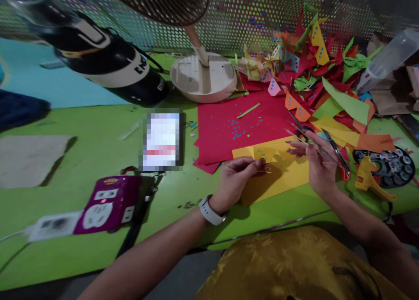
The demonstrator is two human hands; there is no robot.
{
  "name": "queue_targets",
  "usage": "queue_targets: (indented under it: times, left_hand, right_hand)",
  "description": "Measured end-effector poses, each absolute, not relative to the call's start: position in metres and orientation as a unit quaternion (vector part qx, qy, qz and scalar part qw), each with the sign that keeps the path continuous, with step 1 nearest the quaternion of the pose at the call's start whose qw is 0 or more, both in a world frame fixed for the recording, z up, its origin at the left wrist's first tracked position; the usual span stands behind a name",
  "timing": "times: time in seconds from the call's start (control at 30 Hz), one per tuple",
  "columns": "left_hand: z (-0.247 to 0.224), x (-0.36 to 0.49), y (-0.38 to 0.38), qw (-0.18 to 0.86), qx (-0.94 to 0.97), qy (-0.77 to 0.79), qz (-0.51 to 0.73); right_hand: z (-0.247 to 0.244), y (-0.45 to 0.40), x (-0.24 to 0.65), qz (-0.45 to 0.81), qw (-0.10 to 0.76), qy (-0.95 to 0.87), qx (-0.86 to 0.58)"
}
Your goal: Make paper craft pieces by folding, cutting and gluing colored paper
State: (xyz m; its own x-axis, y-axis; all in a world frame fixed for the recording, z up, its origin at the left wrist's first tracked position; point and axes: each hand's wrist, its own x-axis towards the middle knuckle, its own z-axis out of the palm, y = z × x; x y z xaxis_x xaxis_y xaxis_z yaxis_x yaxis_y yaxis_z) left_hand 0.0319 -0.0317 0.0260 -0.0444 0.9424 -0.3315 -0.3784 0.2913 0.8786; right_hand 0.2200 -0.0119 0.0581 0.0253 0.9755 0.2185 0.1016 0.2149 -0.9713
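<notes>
My left hand (pixel 237 175), with a white watch at the wrist, is closed in a pinch above the yellow paper (pixel 281 173); what lies between the fingertips is too small to make out. My right hand (pixel 316 162) holds slim metal tweezers (pixel 299 136) that point up and to the left, over the right part of the yellow paper. Tiny blue bits and a thin green strip (pixel 248 110) lie on the red paper (pixel 222 130) behind my hands. Scissors (pixel 306 133) and a cutter (pixel 337 154) are close by my right hand.
Folded coloured papers (pixel 304 64) are heaped at the back right. A yellow glue gun (pixel 369 178) lies at the right, beside a round black tray (pixel 397 167). Toward the left are a fan base (pixel 204 77), a large bottle (pixel 114 64), a phone (pixel 162 138) and a purple power box (pixel 108 204).
</notes>
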Motion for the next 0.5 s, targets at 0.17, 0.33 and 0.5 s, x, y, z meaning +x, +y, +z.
queue_targets:
  times: [0.17, 0.33, 0.5]
  left_hand:
    - [0.025, 0.034, -0.032, 0.634, 0.289, 0.493, 0.521]
    - [0.024, 0.033, -0.032, 0.632, 0.310, 0.487, 0.517]
    - [0.027, 0.035, -0.031, 0.633, 0.338, 0.470, 0.513]
  right_hand:
    - [0.060, 0.001, 0.228, 0.309, 0.445, -0.701, -0.464]
    - [0.055, 0.005, 0.232, 0.314, 0.400, -0.730, -0.457]
    - [0.050, 0.001, 0.229, 0.373, 0.422, -0.698, -0.442]
